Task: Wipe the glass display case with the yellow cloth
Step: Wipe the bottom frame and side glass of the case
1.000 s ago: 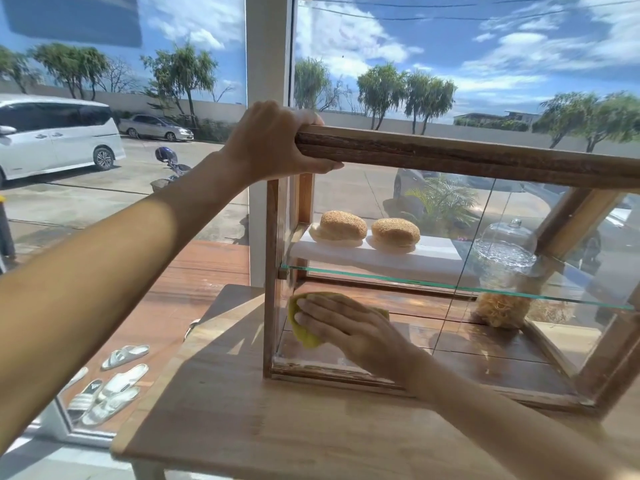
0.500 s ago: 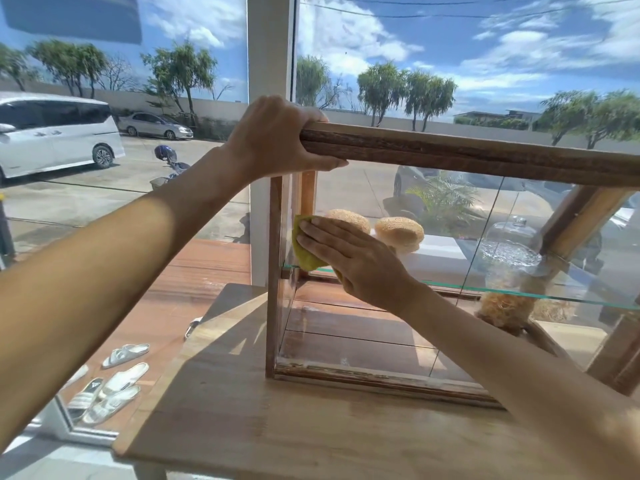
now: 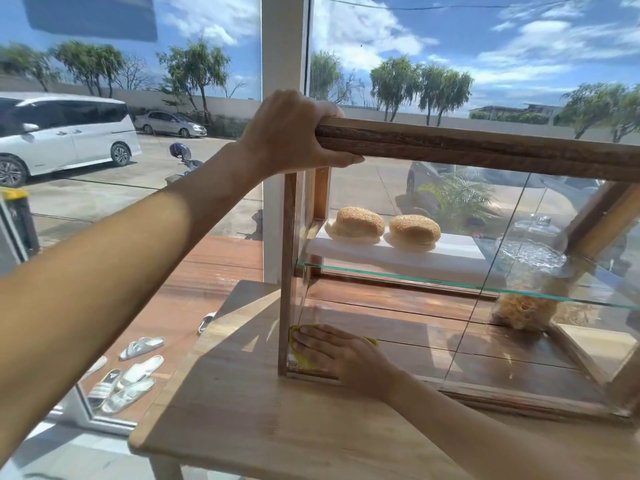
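The glass display case (image 3: 485, 154) has a dark wooden frame and stands on a wooden table (image 3: 263, 424). My left hand (image 3: 294, 133) grips the left end of its top rail. My right hand (image 3: 343, 355) presses the yellow cloth (image 3: 301, 358) flat against the front glass at the bottom left corner, beside the left post. Most of the cloth is hidden under my palm; only its left edge and a sliver at the right show.
Inside the case, two sesame buns (image 3: 384, 225) lie on a white board above a glass shelf (image 3: 450, 284); a glass dome (image 3: 530, 244) and a straw-like bundle (image 3: 523, 311) sit to the right. Sandals (image 3: 128, 372) lie on the floor at the left. A window stands behind.
My right hand with the cloth rose from the lower glass to shelf height, then slid back down to the bottom left corner. My left hand stayed on the top rail.
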### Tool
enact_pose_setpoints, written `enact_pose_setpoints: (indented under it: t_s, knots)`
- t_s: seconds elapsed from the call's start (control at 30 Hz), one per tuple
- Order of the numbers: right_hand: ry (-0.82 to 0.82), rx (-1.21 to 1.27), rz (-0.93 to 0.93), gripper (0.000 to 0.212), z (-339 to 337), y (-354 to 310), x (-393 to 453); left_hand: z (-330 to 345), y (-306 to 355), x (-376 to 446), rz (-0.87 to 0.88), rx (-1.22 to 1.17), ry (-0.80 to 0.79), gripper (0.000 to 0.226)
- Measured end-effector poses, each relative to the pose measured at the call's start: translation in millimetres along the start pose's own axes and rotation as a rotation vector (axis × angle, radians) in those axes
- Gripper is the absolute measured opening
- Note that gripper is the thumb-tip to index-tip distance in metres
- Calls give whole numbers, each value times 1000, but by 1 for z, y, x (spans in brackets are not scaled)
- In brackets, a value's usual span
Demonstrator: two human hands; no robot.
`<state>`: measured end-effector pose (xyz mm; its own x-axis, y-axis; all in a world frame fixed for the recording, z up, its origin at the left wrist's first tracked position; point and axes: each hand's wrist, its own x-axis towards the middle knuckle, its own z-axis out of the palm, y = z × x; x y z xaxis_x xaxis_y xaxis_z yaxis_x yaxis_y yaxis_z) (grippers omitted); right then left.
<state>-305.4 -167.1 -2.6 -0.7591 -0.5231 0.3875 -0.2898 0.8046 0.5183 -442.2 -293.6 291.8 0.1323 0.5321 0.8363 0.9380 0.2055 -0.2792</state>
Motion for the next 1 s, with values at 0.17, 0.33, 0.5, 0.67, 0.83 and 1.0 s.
enact_pose_setpoints:
  t_s: [0.17, 0.33, 0.5, 0.67, 0.83, 1.0]
  knots:
    - [-163, 2, -17, 41, 12, -16, -12, -3, 3, -1, -12, -2, -7, 59]
    - [11, -5, -13, 36, -21, -8, -6, -6, 5, 0, -4, -17, -9, 57]
    - [366, -26, 77, 34, -97, 44, 37, -12, 6, 6, 17, -1, -74, 70]
    - [390, -185, 149, 43, -142, 99, 82, -15, 6, 13, 34, 48, -122, 77]
    - [357, -218, 142, 51, -147, 102, 99, -13, 5, 11, 44, 31, -80, 74]
    - [299, -147, 192, 66, -141, 98, 97, -13, 5, 10, 53, 9, -69, 73]
